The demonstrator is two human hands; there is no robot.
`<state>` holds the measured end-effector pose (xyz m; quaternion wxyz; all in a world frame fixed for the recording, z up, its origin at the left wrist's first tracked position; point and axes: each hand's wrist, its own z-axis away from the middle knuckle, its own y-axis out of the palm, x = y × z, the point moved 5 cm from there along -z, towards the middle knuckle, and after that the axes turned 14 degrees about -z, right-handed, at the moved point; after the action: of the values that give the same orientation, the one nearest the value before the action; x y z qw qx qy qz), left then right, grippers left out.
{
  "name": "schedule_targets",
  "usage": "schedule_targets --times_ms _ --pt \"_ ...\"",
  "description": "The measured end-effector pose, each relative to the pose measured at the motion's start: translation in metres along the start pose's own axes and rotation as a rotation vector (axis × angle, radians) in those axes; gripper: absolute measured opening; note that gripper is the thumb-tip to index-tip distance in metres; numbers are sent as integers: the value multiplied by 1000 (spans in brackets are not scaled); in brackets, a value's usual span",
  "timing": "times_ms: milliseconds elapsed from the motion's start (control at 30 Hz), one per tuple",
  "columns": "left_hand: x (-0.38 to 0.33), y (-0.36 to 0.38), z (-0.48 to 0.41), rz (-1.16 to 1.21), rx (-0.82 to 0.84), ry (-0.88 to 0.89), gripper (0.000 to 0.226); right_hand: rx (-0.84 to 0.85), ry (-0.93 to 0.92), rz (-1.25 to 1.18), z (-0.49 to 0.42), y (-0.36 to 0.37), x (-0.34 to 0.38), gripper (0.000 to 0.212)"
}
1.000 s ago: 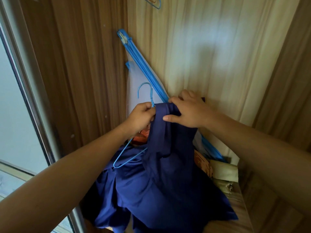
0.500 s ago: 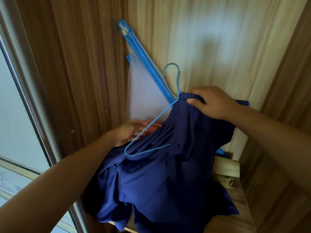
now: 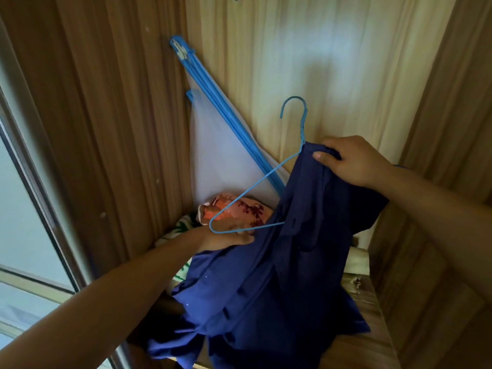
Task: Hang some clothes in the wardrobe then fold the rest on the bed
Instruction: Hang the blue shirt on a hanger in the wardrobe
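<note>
- Navy garment [image 3: 279, 275] is only half on the blue wire hanger [image 3: 303, 129]. One hanger shoulder is inside the cloth, while the other shoulder and the bottom bar stick out bare to the left.
- The garment is inside the wooden wardrobe [image 3: 106, 129], its lower part heaped on the shelf [image 3: 372, 342]. It is not on a rail, and no rail shows.
- Judging from this, the hanging stage is unfinished, and folding on the bed looks yet to be done. The bed is out of view.
- The right hand [image 3: 348, 161] is raised, with its fingers curled over the garment's top beside the hanger's neck, gripping the cloth.
- The left hand [image 3: 226, 237] sits low under the hanger's bare corner, fingers reaching to the cloth. Whether they pinch it cannot be told.
</note>
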<state>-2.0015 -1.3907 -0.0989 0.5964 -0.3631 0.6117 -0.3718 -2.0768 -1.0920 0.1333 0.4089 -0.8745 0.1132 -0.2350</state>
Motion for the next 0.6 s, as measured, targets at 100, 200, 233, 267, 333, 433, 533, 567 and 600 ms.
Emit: schedule_targets --times_ms 100,200,233,267,333,433,533,567,600 --pt "-87 -3 26 25 -49 171 62 -51 1 -44 2 -8 3 28" --pt "-100 -5 26 -20 -221 171 60 -62 -10 -56 4 -15 10 28" --pt "-99 -9 22 -55 -238 202 49 -58 -5 -51 4 -18 11 28" --pt "-99 -20 21 -108 -250 196 39 -56 -1 -37 6 -21 11 30" --pt "-94 -44 19 -166 -293 183 34 -53 13 12 8 -27 10 34" --pt "-73 -79 20 -43 -274 159 34 -43 28 71 13 -34 8 31" --pt "-62 -123 30 -15 -297 30 6 -16 32 186 16 -38 6 33" --pt "-63 -138 32 -16 -319 14 10 -21 37 228 16 -40 6 36" --pt "-68 -153 35 -39 -348 13 14 -36 44 266 15 -41 7 37"
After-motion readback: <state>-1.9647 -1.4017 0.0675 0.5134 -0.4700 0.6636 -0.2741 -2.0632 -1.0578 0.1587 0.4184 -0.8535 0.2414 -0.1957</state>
